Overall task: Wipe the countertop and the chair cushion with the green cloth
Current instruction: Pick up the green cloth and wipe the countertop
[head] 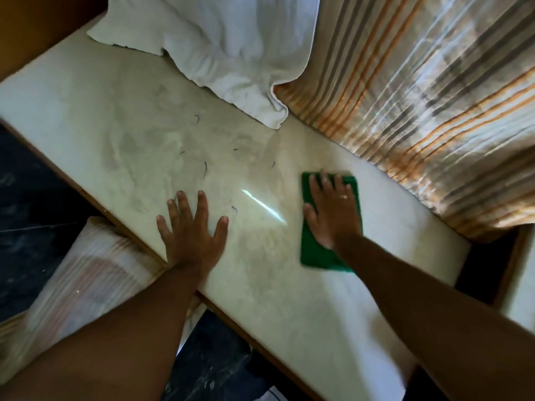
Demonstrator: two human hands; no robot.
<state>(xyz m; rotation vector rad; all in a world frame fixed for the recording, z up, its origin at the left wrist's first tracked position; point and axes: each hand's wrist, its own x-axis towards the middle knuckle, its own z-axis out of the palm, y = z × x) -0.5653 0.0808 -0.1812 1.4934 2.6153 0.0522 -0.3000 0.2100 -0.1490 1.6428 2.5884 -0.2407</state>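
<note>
A pale marble countertop (pixel 121 117) runs across the view, with faint grey smudges and a few small dark threads near its middle. The green cloth (pixel 314 253) lies folded flat on the right part of the counter. My right hand (pixel 333 211) presses flat on the cloth, fingers spread, a ring on one finger. My left hand (pixel 192 230) rests flat on the bare counter near its front edge, fingers apart, holding nothing. A striped chair cushion (pixel 78 273) shows below the counter's front edge at the lower left, partly behind my left forearm.
A white towel (pixel 220 44) lies crumpled on the far side of the counter. A striped orange and grey curtain (pixel 419 91) hangs over the counter's back right. Dark floor (pixel 31 198) lies to the left and below the counter edge.
</note>
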